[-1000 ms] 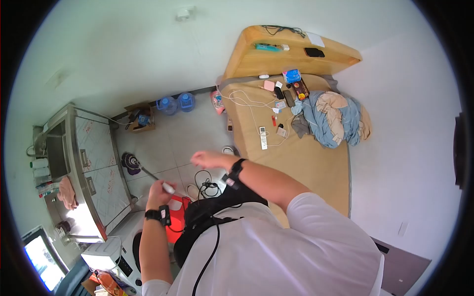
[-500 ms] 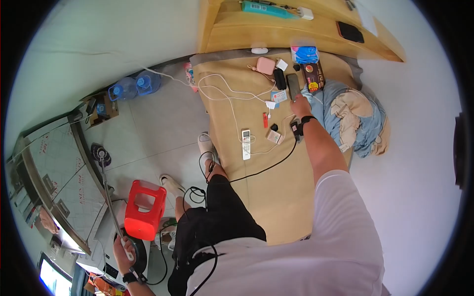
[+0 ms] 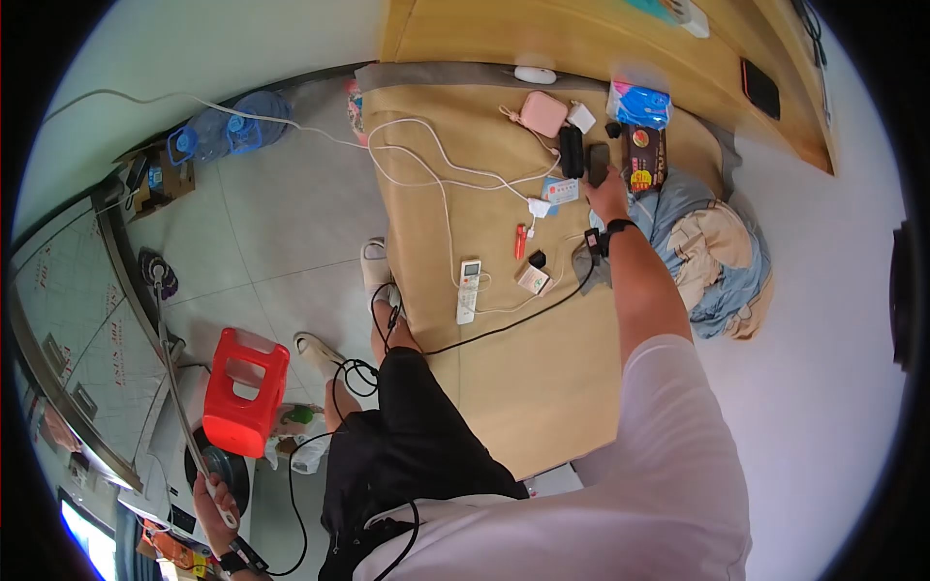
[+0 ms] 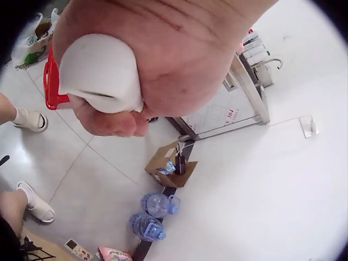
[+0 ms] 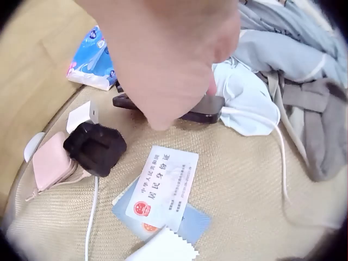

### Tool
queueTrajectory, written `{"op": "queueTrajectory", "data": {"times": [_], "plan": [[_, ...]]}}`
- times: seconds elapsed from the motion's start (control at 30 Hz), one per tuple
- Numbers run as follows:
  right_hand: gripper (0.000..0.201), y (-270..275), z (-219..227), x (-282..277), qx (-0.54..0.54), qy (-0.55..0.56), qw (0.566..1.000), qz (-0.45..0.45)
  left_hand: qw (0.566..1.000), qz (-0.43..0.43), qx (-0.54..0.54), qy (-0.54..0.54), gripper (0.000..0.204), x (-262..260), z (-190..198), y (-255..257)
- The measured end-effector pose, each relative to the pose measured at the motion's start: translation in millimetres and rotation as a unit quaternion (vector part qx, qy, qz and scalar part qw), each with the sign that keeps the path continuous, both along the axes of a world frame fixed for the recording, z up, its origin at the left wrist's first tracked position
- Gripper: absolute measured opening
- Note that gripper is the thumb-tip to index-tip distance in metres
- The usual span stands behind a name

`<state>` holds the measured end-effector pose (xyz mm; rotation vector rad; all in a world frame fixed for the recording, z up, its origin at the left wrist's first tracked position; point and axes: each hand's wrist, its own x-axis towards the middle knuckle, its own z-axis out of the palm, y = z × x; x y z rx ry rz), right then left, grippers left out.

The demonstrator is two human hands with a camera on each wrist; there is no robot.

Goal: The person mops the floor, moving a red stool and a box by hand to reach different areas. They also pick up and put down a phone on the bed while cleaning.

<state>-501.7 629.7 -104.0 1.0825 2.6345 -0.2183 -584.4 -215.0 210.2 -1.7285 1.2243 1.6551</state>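
My left hand (image 3: pixel 211 505) grips a mop by the white end of its handle (image 4: pixel 100 62). The mop's metal pole (image 3: pixel 175 389) slants across the floor to a purple and white head (image 3: pixel 160 276) by the cabinet. My right hand (image 3: pixel 607 197) is over the bed, holding a dark phone (image 3: pixel 598 158) by its edges, thumb at the near side. A white cable (image 5: pixel 242 113) runs into the phone's end; my hand hides much of it. Close by lie a white identity card (image 5: pixel 162 187) on a blue card, a black case (image 5: pixel 95 148) and a pink pouch (image 5: pixel 53 157).
On the bed (image 3: pixel 542 387) are a white remote (image 3: pixel 469 290), a red lighter (image 3: pixel 520 241), a blue tissue pack (image 3: pixel 639 105) and a bundled quilt (image 3: pixel 722 261). A red stool (image 3: pixel 247 392) stands left. Black cable (image 3: pixel 513 332) trails to my right wrist; water bottles (image 3: pixel 260 123) stand by the wall.
My right hand has reached from above the floor to the phone on the bed and now grips it. The left hand, still gripping the mop, has dropped lower left as the view shifted.
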Motion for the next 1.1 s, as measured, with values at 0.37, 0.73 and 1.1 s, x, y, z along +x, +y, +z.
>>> {"op": "queueTrajectory", "data": {"times": [0.37, 0.73, 1.1], "plan": [[0.045, 46.5, 27.3, 13.8, -0.326, -0.015, 0.907, -0.265, 0.999, 0.007, 0.026, 0.021, 0.024, 3.5, -4.6, 4.1], [0.045, 50.8, 17.4, 20.9, -0.279, -0.016, 0.930, -0.238, 0.999, 0.007, 0.026, 0.026, 0.028, 1.7, -8.0, 7.3], [0.055, 40.0, 32.3, 5.5, -0.357, 0.052, 0.847, -0.390, 0.998, 0.001, 0.053, 0.032, 0.030, 2.4, -11.1, 3.4]]}}
